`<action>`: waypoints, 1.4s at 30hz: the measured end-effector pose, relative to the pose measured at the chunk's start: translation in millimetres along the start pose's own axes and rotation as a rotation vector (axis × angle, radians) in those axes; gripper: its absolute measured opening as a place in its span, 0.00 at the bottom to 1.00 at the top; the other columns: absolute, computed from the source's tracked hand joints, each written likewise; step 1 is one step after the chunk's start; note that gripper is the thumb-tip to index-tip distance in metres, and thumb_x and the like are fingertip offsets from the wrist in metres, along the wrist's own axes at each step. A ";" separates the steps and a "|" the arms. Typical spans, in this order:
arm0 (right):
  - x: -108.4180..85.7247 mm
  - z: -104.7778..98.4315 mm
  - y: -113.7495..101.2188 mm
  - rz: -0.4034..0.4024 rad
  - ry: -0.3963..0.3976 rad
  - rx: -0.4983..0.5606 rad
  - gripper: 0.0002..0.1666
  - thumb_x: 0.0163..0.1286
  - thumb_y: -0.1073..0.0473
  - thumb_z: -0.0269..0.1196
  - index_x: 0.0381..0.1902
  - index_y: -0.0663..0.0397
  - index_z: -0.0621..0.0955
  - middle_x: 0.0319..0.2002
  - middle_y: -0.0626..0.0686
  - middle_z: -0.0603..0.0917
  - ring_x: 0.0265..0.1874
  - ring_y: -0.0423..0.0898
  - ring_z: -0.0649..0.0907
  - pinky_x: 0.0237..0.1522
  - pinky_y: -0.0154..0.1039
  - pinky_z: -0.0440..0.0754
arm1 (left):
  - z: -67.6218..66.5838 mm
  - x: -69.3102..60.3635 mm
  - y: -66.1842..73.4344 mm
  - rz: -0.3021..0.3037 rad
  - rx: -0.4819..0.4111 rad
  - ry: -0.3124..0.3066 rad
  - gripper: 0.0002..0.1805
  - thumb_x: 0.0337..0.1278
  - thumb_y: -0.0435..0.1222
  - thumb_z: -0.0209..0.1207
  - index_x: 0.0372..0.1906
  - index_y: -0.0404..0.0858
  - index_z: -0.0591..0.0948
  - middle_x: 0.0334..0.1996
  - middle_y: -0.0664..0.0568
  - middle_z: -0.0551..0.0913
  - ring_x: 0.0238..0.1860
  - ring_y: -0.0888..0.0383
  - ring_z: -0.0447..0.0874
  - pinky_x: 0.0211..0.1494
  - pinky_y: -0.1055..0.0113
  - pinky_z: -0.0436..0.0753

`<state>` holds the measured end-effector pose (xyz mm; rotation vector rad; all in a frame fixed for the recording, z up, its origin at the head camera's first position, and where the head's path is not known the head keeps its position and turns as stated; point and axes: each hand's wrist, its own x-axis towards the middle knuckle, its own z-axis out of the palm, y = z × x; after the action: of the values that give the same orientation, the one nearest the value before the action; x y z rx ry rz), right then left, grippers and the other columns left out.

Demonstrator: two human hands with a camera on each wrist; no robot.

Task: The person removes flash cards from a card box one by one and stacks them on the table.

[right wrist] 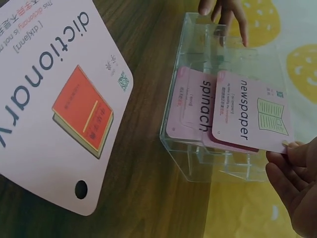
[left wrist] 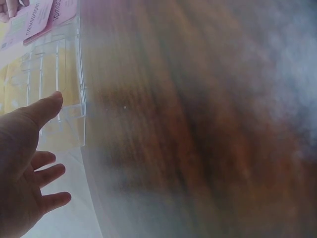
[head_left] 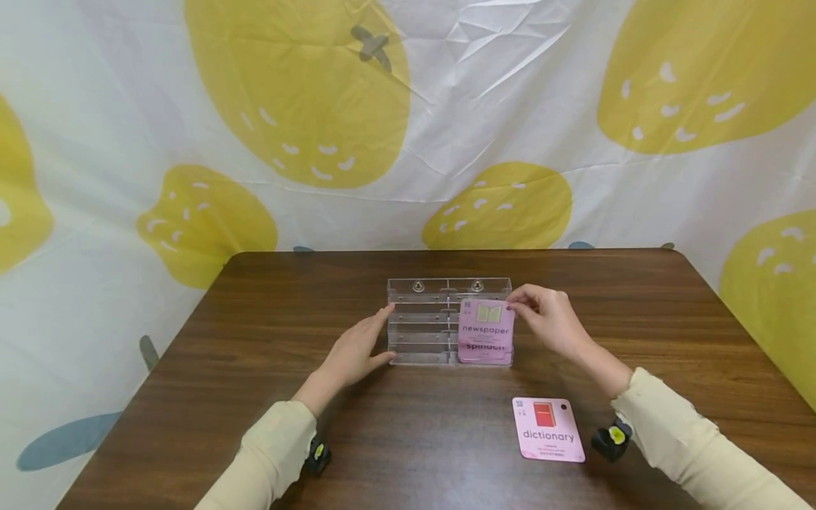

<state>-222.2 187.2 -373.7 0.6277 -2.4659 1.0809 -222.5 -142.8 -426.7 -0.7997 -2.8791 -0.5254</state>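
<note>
A clear plastic card rack (head_left: 418, 328) with two columns of tiered slots stands on the table. In its right column sits a pink "spinach" card (right wrist: 190, 104), its upper part hidden. My right hand (head_left: 553, 320) pinches the top right corner of a pink "newspaper" card (right wrist: 251, 110), which overlaps the spinach card from the front. My left hand (head_left: 354, 348) rests against the rack's left side, fingers and thumb spread. In the left wrist view the left thumb lies close to the rack's clear edge.
A pink "dictionary" card (head_left: 548, 429) with a red book picture lies on the brown wooden table (head_left: 268, 368), in front of the right forearm. Behind the table hangs a white cloth (head_left: 344, 219) with yellow fruit shapes.
</note>
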 end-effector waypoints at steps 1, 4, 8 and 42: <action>0.2 -1.1 -1.2 -0.003 0.001 -0.002 0.04 0.58 0.72 0.61 0.29 0.62 0.81 0.25 0.53 0.84 0.21 0.44 0.77 0.20 0.29 0.72 | -0.1 -0.1 0.1 0.000 -0.001 0.001 0.46 0.51 0.45 0.62 0.71 0.44 0.49 0.65 0.42 0.62 0.63 0.49 0.63 0.64 0.55 0.64; 1.3 -4.0 -4.2 -0.006 0.007 -0.001 0.04 0.59 0.72 0.60 0.30 0.62 0.81 0.25 0.53 0.84 0.21 0.46 0.78 0.20 0.29 0.72 | -0.2 -0.4 0.4 -0.003 -0.005 0.000 0.46 0.51 0.45 0.62 0.71 0.44 0.49 0.65 0.42 0.62 0.63 0.48 0.64 0.64 0.55 0.64; 3.1 -7.3 -7.2 -0.016 0.019 -0.001 0.04 0.59 0.72 0.60 0.30 0.61 0.81 0.26 0.53 0.84 0.22 0.47 0.79 0.20 0.29 0.72 | 0.6 -0.1 0.2 -0.002 -0.005 0.001 0.46 0.51 0.45 0.62 0.71 0.44 0.49 0.65 0.43 0.62 0.63 0.49 0.64 0.64 0.55 0.64; -34.6 -38.9 -21.0 0.257 -0.147 0.075 0.05 0.61 0.71 0.57 0.34 0.68 0.80 0.27 0.57 0.82 0.20 0.40 0.78 0.22 0.32 0.79 | 0.1 0.8 1.0 -0.005 0.015 -0.003 0.46 0.51 0.45 0.62 0.71 0.44 0.48 0.65 0.43 0.62 0.63 0.49 0.64 0.64 0.56 0.65</action>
<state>-176.2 212.5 -354.0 0.4328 -2.6997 1.2689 -222.7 -141.6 -426.3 -0.7921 -2.8850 -0.5036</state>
